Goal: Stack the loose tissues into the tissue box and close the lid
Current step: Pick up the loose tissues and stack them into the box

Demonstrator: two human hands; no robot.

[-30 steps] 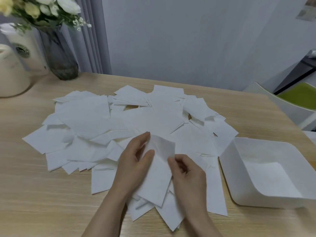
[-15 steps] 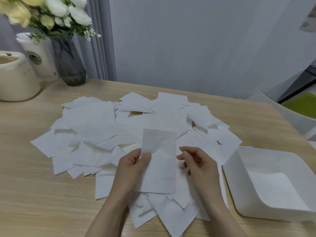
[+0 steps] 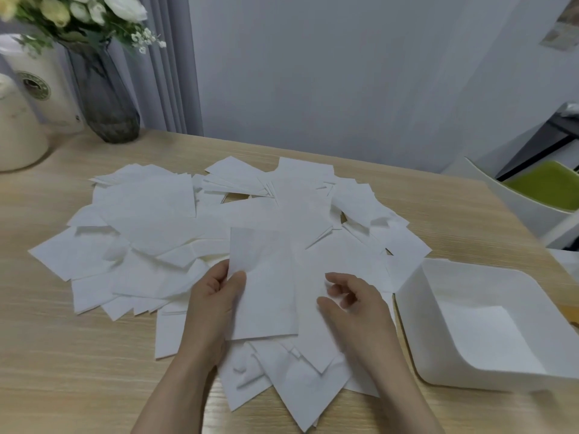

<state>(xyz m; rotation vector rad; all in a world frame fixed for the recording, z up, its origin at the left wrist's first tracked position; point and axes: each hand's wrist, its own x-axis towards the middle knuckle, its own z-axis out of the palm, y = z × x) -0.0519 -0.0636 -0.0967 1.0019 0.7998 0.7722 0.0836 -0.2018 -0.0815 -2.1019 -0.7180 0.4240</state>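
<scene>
Tissue (image 3: pixel 266 286) pinched by left hand (image 3: pixel 216 296) | right hand (image 3: pixel 351 305) loose, beside box (image 3: pixel 413 308)

A glass vase (image 3: pixel 108 104) of flowers (image 3: pixel 78 14) stands at the wooden table's (image 3: pixel 62 355) far-left corner.

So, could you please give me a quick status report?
Left hand pinching one tissue; right hand open, empty. Box open, nearly empty. Pile still loose. Nothing in the way.

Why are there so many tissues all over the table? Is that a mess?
Yes, it looks messy. The loose tissues lie scattered in a crooked, overlapping heap on the table instead of in the white tissue box to the right. The left hand holds one tissue flat. Nothing looks torn or spilled.
</scene>
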